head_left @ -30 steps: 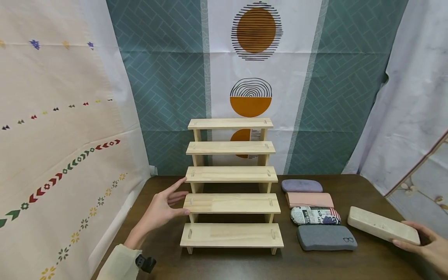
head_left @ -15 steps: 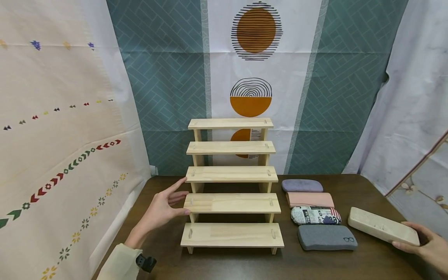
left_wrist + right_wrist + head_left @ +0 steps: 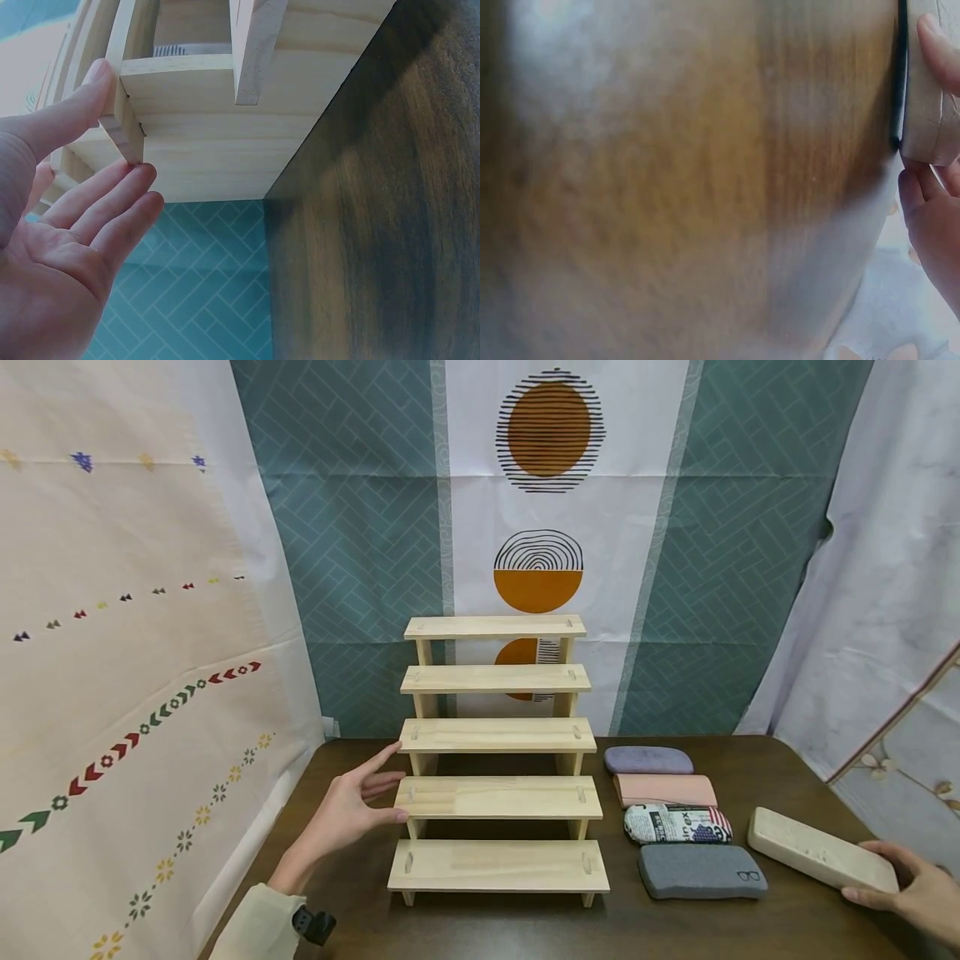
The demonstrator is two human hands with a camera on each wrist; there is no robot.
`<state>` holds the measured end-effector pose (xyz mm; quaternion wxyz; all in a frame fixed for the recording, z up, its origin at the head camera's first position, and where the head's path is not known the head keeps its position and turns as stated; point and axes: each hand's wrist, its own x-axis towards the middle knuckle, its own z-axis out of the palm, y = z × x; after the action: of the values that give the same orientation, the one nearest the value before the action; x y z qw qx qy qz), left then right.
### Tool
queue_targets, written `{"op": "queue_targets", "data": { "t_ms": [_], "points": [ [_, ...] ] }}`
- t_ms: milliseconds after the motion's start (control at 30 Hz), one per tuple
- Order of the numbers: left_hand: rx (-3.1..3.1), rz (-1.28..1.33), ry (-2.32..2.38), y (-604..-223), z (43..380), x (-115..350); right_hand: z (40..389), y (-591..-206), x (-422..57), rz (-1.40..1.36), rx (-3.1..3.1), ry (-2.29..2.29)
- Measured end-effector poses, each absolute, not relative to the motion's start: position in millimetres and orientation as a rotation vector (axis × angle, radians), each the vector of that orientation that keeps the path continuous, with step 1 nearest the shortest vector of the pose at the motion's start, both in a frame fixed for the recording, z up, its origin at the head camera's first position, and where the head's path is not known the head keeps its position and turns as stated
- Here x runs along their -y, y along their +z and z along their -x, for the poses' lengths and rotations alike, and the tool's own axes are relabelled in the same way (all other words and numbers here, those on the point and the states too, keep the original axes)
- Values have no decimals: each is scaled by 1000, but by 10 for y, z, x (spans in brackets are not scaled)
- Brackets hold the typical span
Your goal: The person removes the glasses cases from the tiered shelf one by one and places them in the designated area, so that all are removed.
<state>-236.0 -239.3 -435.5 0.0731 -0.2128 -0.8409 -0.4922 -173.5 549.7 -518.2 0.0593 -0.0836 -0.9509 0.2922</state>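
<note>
A five-step light wooden display rack (image 3: 498,867) stands on the dark table, its shelves bare. My left hand (image 3: 347,810) is at its left side, thumb at the second-lowest shelf's corner and index fingertip by the shelf above. In the left wrist view, thumb and fingers of the left hand (image 3: 71,225) pinch a shelf end of the rack (image 3: 202,154). At the far right, my right hand (image 3: 918,889) grips the near end of a cream glasses case (image 3: 821,847), thumb on its front side. The right wrist view shows the case (image 3: 928,124) only at its edge.
Between rack and right hand lie a purple case (image 3: 648,760), a pink case (image 3: 666,789), a newsprint-patterned case (image 3: 675,823) and a grey glasses case (image 3: 702,871) in a column. Cloth curtains (image 3: 360,552) hang behind and on both sides of the table (image 3: 480,931).
Both hands keep their places and holds. The whole scene shifts very slightly down in the head view; the cream case stays in the right hand.
</note>
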Motion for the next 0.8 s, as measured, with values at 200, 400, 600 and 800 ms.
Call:
{"op": "queue_targets", "data": {
  "t_ms": [200, 400, 600, 800],
  "points": [
    [2534, 633, -1470, -4353, 2360, 2384, 1729, -5198, -5512, 236, 2898, 846],
    [2529, 640, -1470, -4360, 2368, 2377, 1726, -5189, -5510, 180, 2908, 852],
    [2521, 650, -1480, -4363, 2387, 2368, 1740, -5161, -5498, 182, 2940, 907],
    [2525, 646, -1503, -4370, 2391, 2349, 1746, -5135, -5530, 150, 2963, 872]
  ]
}}
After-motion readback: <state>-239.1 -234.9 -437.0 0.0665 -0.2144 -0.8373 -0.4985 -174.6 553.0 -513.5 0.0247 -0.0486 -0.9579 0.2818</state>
